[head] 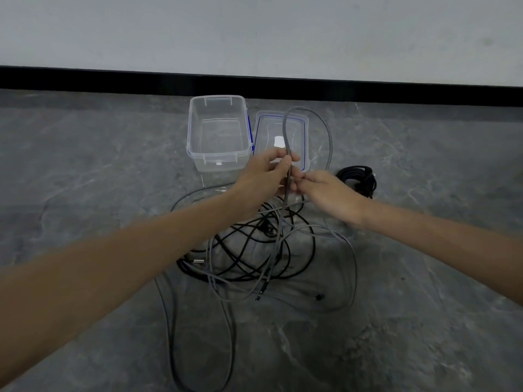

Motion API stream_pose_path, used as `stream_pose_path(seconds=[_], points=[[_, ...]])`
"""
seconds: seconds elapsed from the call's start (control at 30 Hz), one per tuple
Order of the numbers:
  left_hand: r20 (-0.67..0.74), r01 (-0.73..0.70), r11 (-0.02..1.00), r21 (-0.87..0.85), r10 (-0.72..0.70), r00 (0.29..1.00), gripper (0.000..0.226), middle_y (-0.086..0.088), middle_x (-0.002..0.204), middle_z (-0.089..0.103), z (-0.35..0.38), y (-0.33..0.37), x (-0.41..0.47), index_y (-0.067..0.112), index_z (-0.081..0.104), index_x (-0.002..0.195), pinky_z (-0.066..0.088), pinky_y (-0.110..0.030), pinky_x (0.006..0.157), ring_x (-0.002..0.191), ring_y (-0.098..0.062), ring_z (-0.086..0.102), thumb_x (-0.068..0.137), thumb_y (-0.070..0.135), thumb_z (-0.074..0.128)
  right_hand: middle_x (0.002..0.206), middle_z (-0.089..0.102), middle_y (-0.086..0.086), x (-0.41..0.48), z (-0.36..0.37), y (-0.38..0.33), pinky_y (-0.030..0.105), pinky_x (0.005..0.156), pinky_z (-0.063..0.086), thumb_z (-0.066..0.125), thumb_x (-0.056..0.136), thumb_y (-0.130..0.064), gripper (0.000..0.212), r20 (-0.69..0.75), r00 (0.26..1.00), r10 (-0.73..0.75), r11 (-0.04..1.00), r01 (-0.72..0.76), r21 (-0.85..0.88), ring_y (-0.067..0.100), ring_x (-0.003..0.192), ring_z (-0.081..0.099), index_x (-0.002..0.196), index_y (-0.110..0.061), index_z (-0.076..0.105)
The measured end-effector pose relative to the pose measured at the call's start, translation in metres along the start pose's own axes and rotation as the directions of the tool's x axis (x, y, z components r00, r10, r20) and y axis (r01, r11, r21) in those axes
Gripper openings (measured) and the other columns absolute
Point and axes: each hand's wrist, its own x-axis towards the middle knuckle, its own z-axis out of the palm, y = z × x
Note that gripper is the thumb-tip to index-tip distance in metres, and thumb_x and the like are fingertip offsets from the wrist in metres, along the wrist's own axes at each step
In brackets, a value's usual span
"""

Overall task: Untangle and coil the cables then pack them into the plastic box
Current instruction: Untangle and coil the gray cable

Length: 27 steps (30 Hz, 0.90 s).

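On the grey marbled floor (113,165), right at centre, a sprawling tangle of black and grey cables (249,250), looped over and under one another, with small plug ends showing at its 5 o'clock edge. Straight above that heap, both hands up in the air and meeting.

First the left hand (261,176), forearm stretched from 8 o'clock, fingers curled round a thin grey cable (286,137) and gripping it. Out of that grip, a tall narrow loop of the same cable, arching toward 12 o'clock across the lid, then dropping at 1 o'clock past the other hand.

Now the right hand (329,195), forearm stretched from 4 o'clock, fingertips pinched on the strand just below the left grip, the two hands nearly touching. From there, straight down at 6 o'clock into the heap, the rest of the grey cable.

At 12 o'clock from the heap, a clear rectangular plastic box with blue side clips (218,162), upright and open-topped. Just beside it at 1 o'clock, a clear flat lid with a blue seal (271,131), lying on the floor, white label at its middle. At 2 o'clock, apart from the heap, a black cable wound into a tight bundle (368,181), resting on the floor.

Farther back, a black skirting strip (113,80) under a pale wall (254,32).
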Motion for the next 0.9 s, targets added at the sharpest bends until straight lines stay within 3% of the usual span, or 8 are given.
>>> stream_pose_path(seconds=[0.1, 0.3, 0.37, 0.47, 0.57, 0.77, 0.83, 0.9], points=[[-0.031, 0.012, 0.997, -0.082, -0.015, 0.999, 0.019, 0.001, 0.079, 0.064, -0.001, 0.002, 0.004, 0.012, 0.059, 0.106, 0.054, -0.028, 0.068, 0.066, -0.010, 0.061, 0.104, 0.013, 0.041, 0.110, 0.070, 0.015, -0.010, -0.002, -0.003, 0.032, 0.097, 0.048, 0.048, 0.097, -0.011, 0.017, 0.235, 0.967, 0.100, 0.925, -0.177, 0.337, 0.020, 0.106, 0.066, 0.103, -0.008, 0.065], [0.070, 0.010, 0.980, -0.200, 0.004, 0.998, 0.021, 0.008, 0.080, 0.069, 0.004, 0.002, 0.002, 0.017, 0.057, 0.101, 0.053, -0.023, 0.075, 0.075, -0.006, 0.066, 0.105, 0.013, 0.037, 0.107, 0.070, 0.010, -0.019, 0.017, 0.019, 0.027, 0.090, 0.052, 0.059, 0.096, -0.017, 0.016, 0.381, 0.917, 0.121, 0.980, -0.173, 0.103, 0.014, 0.095, 0.068, 0.111, -0.013, 0.063], [0.137, -0.005, 0.985, -0.174, 0.029, 0.990, 0.023, 0.008, 0.083, 0.069, 0.009, 0.004, -0.001, 0.017, 0.055, 0.100, 0.052, -0.020, 0.074, 0.078, -0.005, 0.065, 0.106, 0.011, 0.033, 0.106, 0.070, 0.011, -0.014, 0.025, 0.022, 0.023, 0.086, 0.055, 0.054, 0.098, -0.017, 0.016, 0.308, 0.943, 0.122, 0.988, -0.146, 0.054, 0.021, 0.092, 0.070, 0.109, -0.009, 0.062], [0.196, -0.061, 0.998, -0.032, 0.066, 0.978, 0.025, 0.004, 0.091, 0.069, 0.013, 0.003, -0.006, 0.019, 0.056, 0.101, 0.051, -0.020, 0.079, 0.087, -0.007, 0.063, 0.105, 0.008, 0.034, 0.090, 0.070, 0.006, -0.004, 0.026, 0.028, 0.024, 0.078, 0.052, 0.054, 0.097, -0.017, 0.016, 0.110, 0.993, -0.038, 0.932, 0.075, -0.356, 0.015, 0.080, 0.066, 0.096, -0.008, 0.068], [0.180, -0.050, 0.995, 0.082, 0.035, 0.983, 0.025, 0.000, 0.106, 0.069, 0.013, -0.006, -0.010, 0.022, 0.061, 0.113, 0.050, -0.025, 0.089, 0.098, -0.007, 0.060, 0.103, 0.009, 0.042, 0.073, 0.059, -0.004, -0.001, 0.024, 0.043, 0.024, 0.068, 0.041, 0.055, 0.096, -0.017, 0.016, 0.027, 0.998, -0.056, 0.875, 0.062, -0.481, 0.013, 0.076, 0.056, 0.083, -0.012, 0.063], [0.130, 0.072, 0.956, 0.284, -0.113, 0.985, 0.043, -0.013, 0.133, 0.057, 0.011, -0.044, -0.016, 0.009, 0.049, 0.136, 0.046, -0.016, 0.094, 0.114, -0.018, 0.058, 0.094, -0.003, 0.051, 0.062, 0.055, -0.002, 0.001, 0.020, 0.042, 0.007, 0.048, 0.035, 0.057, 0.094, -0.011, 0.017, -0.065, 0.998, 0.003, 0.907, -0.030, -0.419, 0.008, 0.061, 0.049, 0.077, -0.010, 0.061], [0.136, 0.087, 0.888, 0.451, -0.165, 0.977, 0.038, -0.020, 0.131, 0.058, 0.009, -0.059, -0.021, 0.000, 0.053, 0.130, 0.045, -0.014, 0.082, 0.114, -0.028, 0.057, 0.093, -0.004, 0.054, 0.074, 0.062, 0.006, 0.004, 0.019, 0.041, 0.002, 0.052, 0.038, 0.055, 0.096, -0.009, 0.017, -0.074, 0.996, 0.050, 0.939, -0.073, -0.337, 0.007, 0.063, 0.054, 0.082, -0.005, 0.065], [0.219, 0.081, 0.819, 0.568, -0.246, 0.944, 0.028, -0.025, 0.121, 0.061, 0.008, -0.076, -0.026, -0.007, 0.059, 0.119, 0.043, -0.024, 0.083, 0.111, -0.037, 0.057, 0.092, -0.003, 0.055, 0.083, 0.068, 0.015, 0.005, 0.021, 0.040, 0.015, 0.066, 0.054, 0.053, 0.097, -0.006, 0.018, -0.053, 0.993, 0.110, 0.985, -0.116, -0.125, 0.009, 0.060, 0.062, 0.081, -0.005, 0.061]])
